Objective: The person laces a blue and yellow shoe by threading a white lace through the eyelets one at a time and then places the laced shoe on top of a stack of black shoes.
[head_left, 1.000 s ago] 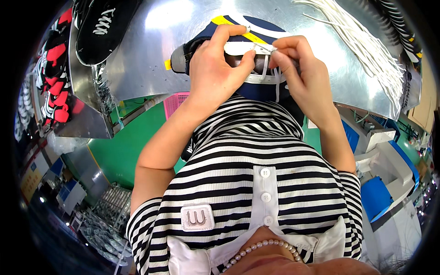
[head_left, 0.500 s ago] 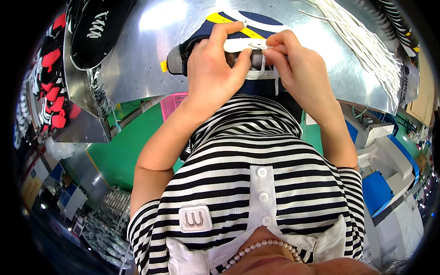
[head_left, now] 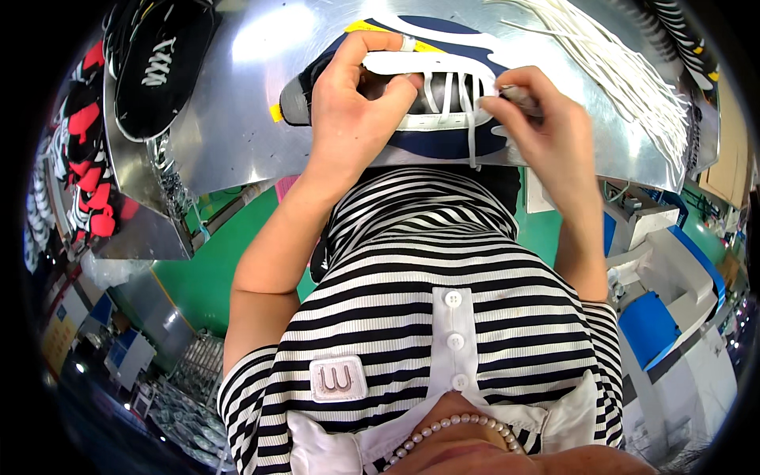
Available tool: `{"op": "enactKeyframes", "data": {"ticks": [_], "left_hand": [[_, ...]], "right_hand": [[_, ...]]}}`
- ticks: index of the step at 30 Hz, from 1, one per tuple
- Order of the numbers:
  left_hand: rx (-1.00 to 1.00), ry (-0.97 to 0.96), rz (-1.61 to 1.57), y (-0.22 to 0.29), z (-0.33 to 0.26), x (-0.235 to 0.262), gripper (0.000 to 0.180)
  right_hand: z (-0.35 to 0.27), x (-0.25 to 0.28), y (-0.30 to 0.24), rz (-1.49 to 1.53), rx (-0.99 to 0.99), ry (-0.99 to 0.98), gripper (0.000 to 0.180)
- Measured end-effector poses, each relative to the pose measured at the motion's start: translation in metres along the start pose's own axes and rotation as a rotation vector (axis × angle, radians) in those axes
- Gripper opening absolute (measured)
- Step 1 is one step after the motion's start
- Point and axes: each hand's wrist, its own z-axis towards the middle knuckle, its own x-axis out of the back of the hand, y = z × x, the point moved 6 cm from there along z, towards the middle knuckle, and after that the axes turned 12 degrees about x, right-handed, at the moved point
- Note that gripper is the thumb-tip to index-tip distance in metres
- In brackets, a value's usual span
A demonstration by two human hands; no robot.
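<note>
A navy shoe upper (head_left: 443, 142) with white eyelet panels and yellow trim lies on the shiny metal table (head_left: 237, 119) close to my body. My left hand (head_left: 356, 107) grips the shoe at its opening, thumb pressed inside and fingers curled over the top edge. My right hand (head_left: 538, 131) pinches the end of a white lace (head_left: 469, 134) at the shoe's right side. The lace runs through several eyelets, and a loose end hangs down over the table edge.
A bundle of loose white laces (head_left: 625, 63) lies at the table's far right. A black shoe with white lacing (head_left: 158, 63) rests at the far left, with red and black shoes (head_left: 87, 182) stacked below it. Green floor and blue and white machines (head_left: 657, 301) lie underneath.
My right hand has pulled the lace end away to the right of the shoe. My left hand keeps its grip on the shoe's opening.
</note>
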Motion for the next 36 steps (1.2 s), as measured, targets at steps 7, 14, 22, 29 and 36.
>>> {"op": "enactKeyframes", "data": {"ticks": [7,14,22,29,36], "left_hand": [[0.026,-0.192,0.425,0.020,-0.017,0.008,0.053],[-0.499,0.080,1.019,0.034,-0.032,-0.018,0.033],[-0.628,0.076,0.781,0.041,-0.020,-0.023,0.018],[-0.662,-0.049,0.701,0.055,-0.042,-0.037,0.018],[-0.627,-0.021,0.908,0.057,-0.033,-0.035,0.022]], "right_hand": [[-0.017,-0.012,0.027,0.133,-0.115,0.056,0.028],[-0.010,-0.030,0.004,0.085,0.046,0.171,0.012],[-0.066,-0.021,-0.004,0.344,0.098,-0.271,0.013],[-0.017,-0.028,0.021,0.661,-0.092,0.224,0.019],[-0.057,-0.053,-0.001,0.607,0.158,-0.191,0.013]]}}
